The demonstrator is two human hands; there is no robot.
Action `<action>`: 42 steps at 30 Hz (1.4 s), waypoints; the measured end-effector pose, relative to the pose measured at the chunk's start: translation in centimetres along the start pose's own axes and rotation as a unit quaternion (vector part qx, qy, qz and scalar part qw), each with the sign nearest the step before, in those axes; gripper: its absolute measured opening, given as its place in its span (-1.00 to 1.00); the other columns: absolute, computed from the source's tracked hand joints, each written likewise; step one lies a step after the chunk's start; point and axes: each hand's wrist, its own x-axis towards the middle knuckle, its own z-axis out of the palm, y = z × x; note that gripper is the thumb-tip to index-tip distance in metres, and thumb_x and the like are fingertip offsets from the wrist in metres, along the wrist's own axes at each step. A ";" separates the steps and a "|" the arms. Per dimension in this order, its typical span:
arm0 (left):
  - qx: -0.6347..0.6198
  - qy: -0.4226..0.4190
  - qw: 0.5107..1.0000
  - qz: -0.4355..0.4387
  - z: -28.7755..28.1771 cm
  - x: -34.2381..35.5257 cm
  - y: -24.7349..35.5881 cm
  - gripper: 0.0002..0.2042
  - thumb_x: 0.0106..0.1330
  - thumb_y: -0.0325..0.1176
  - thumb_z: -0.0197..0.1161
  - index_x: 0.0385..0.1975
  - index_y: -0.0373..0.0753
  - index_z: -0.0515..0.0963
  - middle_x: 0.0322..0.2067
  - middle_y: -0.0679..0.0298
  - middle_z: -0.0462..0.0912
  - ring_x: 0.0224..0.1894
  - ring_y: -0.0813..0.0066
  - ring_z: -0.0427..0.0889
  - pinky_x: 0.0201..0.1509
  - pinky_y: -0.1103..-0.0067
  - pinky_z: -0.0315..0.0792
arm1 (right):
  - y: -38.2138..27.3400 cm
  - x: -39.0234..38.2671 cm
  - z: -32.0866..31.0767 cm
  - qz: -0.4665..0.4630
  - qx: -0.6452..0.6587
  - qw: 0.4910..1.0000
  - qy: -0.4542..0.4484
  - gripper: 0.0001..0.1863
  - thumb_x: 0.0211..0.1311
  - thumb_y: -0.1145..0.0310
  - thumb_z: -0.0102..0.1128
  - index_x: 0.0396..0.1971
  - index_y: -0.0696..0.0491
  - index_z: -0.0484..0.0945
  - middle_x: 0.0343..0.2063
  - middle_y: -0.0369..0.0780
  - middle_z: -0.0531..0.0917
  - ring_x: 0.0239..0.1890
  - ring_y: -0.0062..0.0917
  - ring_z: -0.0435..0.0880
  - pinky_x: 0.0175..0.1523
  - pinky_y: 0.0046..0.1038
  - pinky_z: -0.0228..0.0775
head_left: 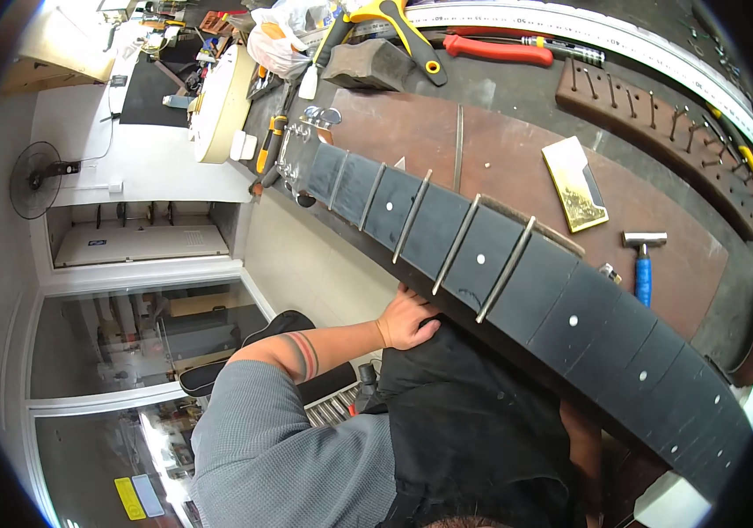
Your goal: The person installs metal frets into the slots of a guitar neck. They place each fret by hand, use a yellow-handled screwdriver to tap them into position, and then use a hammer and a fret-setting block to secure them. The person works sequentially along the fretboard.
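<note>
wht wall [183, 176] w/ blk fan [35, 179] — framed glass panes [117, 339] nearby, pale flr [310, 268] alongside.

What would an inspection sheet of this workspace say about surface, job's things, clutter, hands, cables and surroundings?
Surface: dark grey workbench with a flat brown sheet on it.
Job's things: long black fretboard with white dots; silver metal fret wires cross its picture-left part, only thin lines beyond.
Clutter: blue-handled metal hammer, gold-and-white rectangular block, brown wooden block holding slim metal pins, red-handled tool.
Hands: bare left hand at the fretboard's near edge, grip unclear; right hand hidden.
Cables: thin dark cable along the white wall.
Surroundings: round black fan, glass-paned partition.
</note>
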 end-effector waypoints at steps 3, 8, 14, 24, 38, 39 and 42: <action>-0.036 -0.001 0.999 0.003 2.0 -1.0 -2.8 -0.68 0.35 -0.07 0.35 -0.18 -0.20 0.81 -0.19 0.00 0.78 0.03 -0.12 0.68 0.28 -0.08 0.32 | -1.0 -0.2 -1.2 0.017 0.042 0.999 -0.024 -0.33 0.62 -0.07 0.21 0.48 0.10 0.55 0.47 0.11 0.55 0.58 0.04 0.45 0.68 0.01 0.21; 0.067 0.015 0.998 -0.005 -2.2 1.1 1.8 -0.69 0.36 -0.06 0.36 -0.38 -0.19 0.80 -0.46 0.04 0.74 -0.25 -0.11 0.71 0.05 0.04 0.43 | -0.9 -0.6 -1.5 0.032 0.053 0.998 -0.030 -0.33 0.61 -0.05 0.22 0.48 0.10 0.55 0.48 0.11 0.55 0.58 0.04 0.45 0.68 0.01 0.21; 0.032 0.029 0.999 -0.005 -1.8 0.8 1.3 -0.70 0.36 -0.08 0.37 -0.32 -0.20 0.83 -0.41 0.06 0.78 -0.20 -0.08 0.74 0.10 0.06 0.43 | -1.0 -0.5 -1.5 0.037 0.056 0.997 -0.032 -0.34 0.60 -0.03 0.24 0.48 0.10 0.55 0.48 0.11 0.55 0.58 0.04 0.46 0.68 0.01 0.22; 0.008 -0.009 1.000 -0.018 -3.4 1.2 3.0 -0.50 0.36 -0.10 0.25 0.27 -0.06 0.76 0.37 0.04 0.63 0.53 -0.11 0.37 0.65 -0.18 -0.03 | -2.6 1.7 -3.5 0.028 0.050 0.998 0.003 -0.35 0.58 0.00 0.27 0.48 0.09 0.56 0.49 0.10 0.54 0.57 0.03 0.46 0.68 0.01 0.22; 0.041 0.123 0.989 0.075 -3.8 0.2 3.0 -0.54 0.33 -0.21 0.27 0.24 -0.04 0.75 0.40 0.20 0.63 0.56 -0.02 0.40 0.70 -0.15 -0.02 | -10.1 5.5 -10.7 -0.040 0.027 0.976 0.211 -0.63 0.53 0.11 0.31 0.17 -0.08 0.81 0.08 0.02 0.83 0.18 0.11 0.75 0.43 0.00 0.49; 0.044 0.129 0.988 0.078 -3.9 0.1 3.2 -0.55 0.33 -0.24 0.28 0.22 -0.06 0.75 0.41 0.23 0.63 0.59 0.00 0.38 0.70 -0.14 -0.02 | -10.2 5.5 -10.8 -0.015 0.045 0.981 0.187 -0.67 0.53 0.12 0.31 0.14 -0.12 0.82 0.04 0.02 0.84 0.15 0.10 0.77 0.38 -0.01 0.52; 0.044 0.142 0.986 0.080 -3.6 -0.9 2.9 -0.57 0.34 -0.23 0.28 0.21 -0.07 0.74 0.41 0.23 0.63 0.57 0.00 0.40 0.68 -0.14 -0.01 | -11.9 5.7 -11.7 0.049 0.101 0.988 0.105 -0.77 0.54 0.18 0.30 0.05 -0.18 0.83 -0.05 -0.01 0.85 0.08 0.05 0.80 0.26 -0.06 0.60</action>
